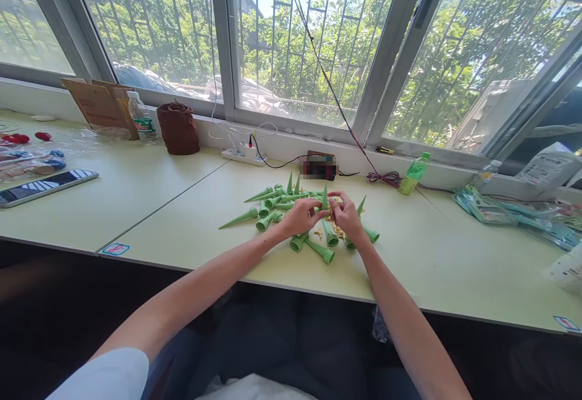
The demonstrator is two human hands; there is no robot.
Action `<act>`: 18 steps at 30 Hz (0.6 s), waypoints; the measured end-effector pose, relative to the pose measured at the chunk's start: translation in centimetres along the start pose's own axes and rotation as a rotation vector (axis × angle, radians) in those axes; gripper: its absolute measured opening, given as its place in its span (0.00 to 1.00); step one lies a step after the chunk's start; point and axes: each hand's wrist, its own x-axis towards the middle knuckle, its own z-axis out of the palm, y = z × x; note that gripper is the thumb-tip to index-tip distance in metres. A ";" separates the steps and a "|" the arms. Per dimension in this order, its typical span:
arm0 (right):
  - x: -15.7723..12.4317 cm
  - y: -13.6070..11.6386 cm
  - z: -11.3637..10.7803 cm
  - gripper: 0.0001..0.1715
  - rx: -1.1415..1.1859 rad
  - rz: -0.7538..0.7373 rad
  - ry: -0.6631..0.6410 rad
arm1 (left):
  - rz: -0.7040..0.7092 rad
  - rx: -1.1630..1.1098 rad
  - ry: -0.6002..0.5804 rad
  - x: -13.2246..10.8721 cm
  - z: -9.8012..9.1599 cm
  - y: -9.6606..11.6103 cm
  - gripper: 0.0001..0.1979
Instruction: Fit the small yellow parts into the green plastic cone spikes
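My left hand is closed on a green cone that points upward. Close against it on the right, my right hand has its fingers bent beside the same cone; whatever is pinched there is too small to make out. Around and beneath both hands lie several green cones with ribbed collars, such as one green spike at the left and another nearest the table edge. Small yellowish pieces are scattered among them, partly covered by my hands.
Behind the pile are a power strip, cables and a pixelated dark object. A green bottle stands back right, near plastic packets. At left are a brown pot, a cardboard box and a tablet.
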 end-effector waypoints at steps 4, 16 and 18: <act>0.1 0.3 0.0 0.20 0.042 0.027 0.002 | 0.060 0.078 0.008 -0.2 0.1 -0.1 0.14; 0.5 0.4 0.2 0.20 0.138 0.069 0.124 | -0.005 0.051 0.200 0.2 0.7 -0.1 0.13; 0.5 0.5 0.1 0.20 0.105 0.048 0.171 | -0.060 0.012 0.210 0.3 0.8 0.0 0.13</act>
